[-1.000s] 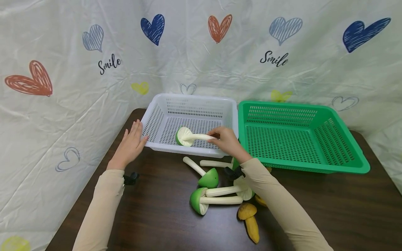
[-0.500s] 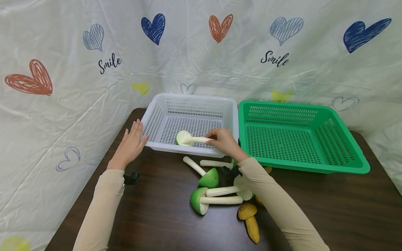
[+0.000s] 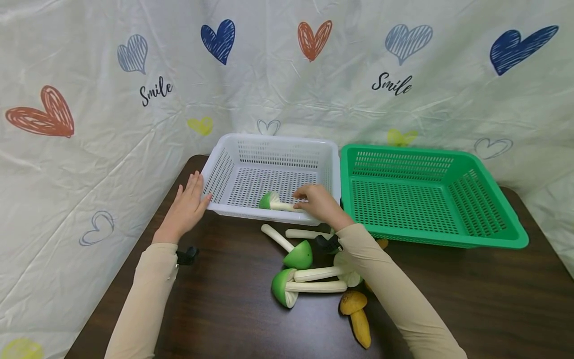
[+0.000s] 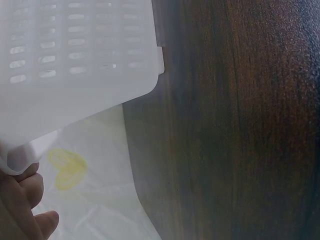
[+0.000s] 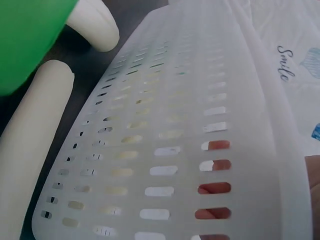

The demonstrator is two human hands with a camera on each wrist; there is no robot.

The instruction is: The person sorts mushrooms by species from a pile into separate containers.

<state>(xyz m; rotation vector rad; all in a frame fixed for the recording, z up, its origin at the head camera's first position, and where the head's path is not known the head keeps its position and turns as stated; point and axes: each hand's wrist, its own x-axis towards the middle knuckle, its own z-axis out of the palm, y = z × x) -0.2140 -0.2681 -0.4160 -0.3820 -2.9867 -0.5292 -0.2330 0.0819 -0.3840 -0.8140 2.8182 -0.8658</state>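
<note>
just one mushroom in one basket

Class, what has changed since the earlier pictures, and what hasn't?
The green-capped, white-stemmed mushroom has come lower in the white rectangular plastic basket, its cap turned to show more green. Whether the right hand has let go is unclear. The left hand stays against that basket; the green plastic basket is unmoved.
</note>
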